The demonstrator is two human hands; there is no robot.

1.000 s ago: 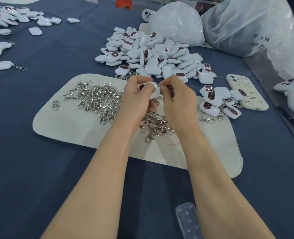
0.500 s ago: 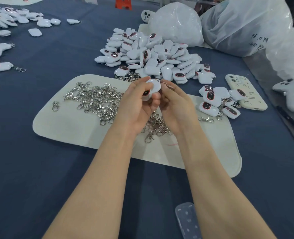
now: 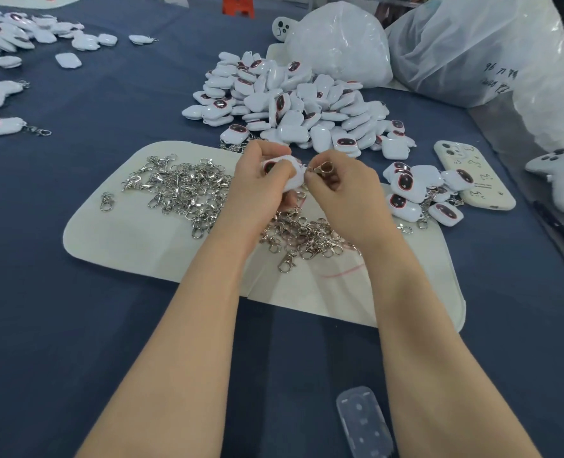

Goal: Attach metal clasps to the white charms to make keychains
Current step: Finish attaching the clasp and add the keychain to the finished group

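Left hand [image 3: 261, 183] is curled round one charm [image 3: 294, 178], just above the mat [image 3: 125, 239], with its dark face partly showing between the fingers. Right hand [image 3: 343, 193] pinches a clasp [image 3: 323, 168] at the charm's right edge, touching it. We judge the step as hooking the clasp's ring onto the charm's loop, though the loop itself is too small to see. To do it well we'd grip the charm firmly in the left hand with the thumb clear of the loop end, and work the ring on with the right fingertips. We'd use a small twist, not force, since the loop looks likely to bend or tear. We'd stay low over the mat so a dropped clasp lands near the clasp pile [image 3: 188, 190], not somewhere off across the bench [image 3: 76, 325]. Then we'd tug to check it and set it with the finished keychains [image 3: 416, 196] beside the phone [image 3: 472, 173]. The charm pile [image 3: 294, 104] beyond the mat is large — plenty left, we reckon.
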